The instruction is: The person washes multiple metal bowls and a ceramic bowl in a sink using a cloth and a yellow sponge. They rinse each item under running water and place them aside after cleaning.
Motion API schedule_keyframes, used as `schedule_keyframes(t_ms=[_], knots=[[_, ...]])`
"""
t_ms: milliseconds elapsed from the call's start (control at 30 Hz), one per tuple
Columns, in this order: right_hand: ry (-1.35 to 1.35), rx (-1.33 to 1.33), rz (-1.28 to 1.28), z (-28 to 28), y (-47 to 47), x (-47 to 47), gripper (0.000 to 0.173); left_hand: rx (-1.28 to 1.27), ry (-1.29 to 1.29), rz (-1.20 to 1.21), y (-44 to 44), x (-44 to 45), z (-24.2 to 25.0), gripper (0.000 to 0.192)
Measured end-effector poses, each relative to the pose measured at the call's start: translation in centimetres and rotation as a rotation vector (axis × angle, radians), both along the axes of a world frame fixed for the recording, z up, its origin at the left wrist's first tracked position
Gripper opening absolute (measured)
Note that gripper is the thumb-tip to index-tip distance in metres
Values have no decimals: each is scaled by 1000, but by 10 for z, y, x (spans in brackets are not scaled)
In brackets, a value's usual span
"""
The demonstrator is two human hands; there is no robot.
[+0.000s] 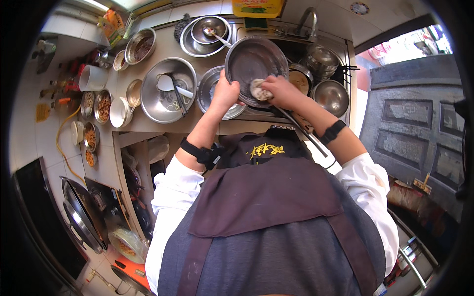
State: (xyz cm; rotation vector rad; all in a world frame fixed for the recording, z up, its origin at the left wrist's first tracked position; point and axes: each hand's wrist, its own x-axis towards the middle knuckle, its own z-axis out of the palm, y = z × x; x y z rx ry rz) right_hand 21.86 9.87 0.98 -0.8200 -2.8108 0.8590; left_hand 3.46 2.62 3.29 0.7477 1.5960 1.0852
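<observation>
My left hand point(226, 92) grips the lower left rim of a metal basin point(253, 61), which is tilted so its inside faces me. Inside the basin near its lower rim, my right hand point(279, 90) holds a crumpled pale cloth point(260, 90) against the wall. Beneath the raised basin, another metal basin point(207, 88) stands on the counter, partly hidden by my left hand. To its left is a large steel bowl point(148, 100) with a white scoop point(165, 83), dark chopsticks and a few pale strands in it.
Behind are nested bowls with a spoon point(209, 31). At the right, by the faucet point(313, 22), stand stacked metal bowls point(322, 59) and a single bowl point(331, 99). Small food bowls point(102, 107) and a white container point(92, 78) are on the left. A dark panelled door point(407, 114) is at the far right.
</observation>
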Motion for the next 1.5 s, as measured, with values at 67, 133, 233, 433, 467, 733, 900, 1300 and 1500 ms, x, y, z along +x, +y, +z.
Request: schedule_keyframes(t_ms=[67, 133, 233, 433, 467, 733, 900, 1300, 1500], knots=[[-40, 250, -58, 3, 5, 6, 35, -34, -90, 57, -8, -3, -4, 43], [80, 362, -130, 4, 9, 8, 32, -66, -205, 85, -18, -6, -10, 42], [215, 188, -246, 5, 11, 6, 29, -186, -334, 112, -36, -17, -22, 39], [264, -55, -176, -6, 6, -8, 30, -262, -331, 206, -70, -39, -46, 35], [250, -83, -174, -8, 5, -11, 30, -266, -341, 227, -74, -40, -51, 35], [170, -255, -143, -21, -6, -31, 30, -385, -268, 324, -120, -67, -81, 56], [88, -300, -151, -27, -11, -40, 30, -140, -704, 751, -120, -91, -105, 61], [5, -385, -243, -53, -16, -59, 30, 105, -712, 1082, -74, -153, -107, 16], [-37, -493, -254, -62, -17, -77, 33, 125, -662, 1125, -69, -201, -110, 14]])
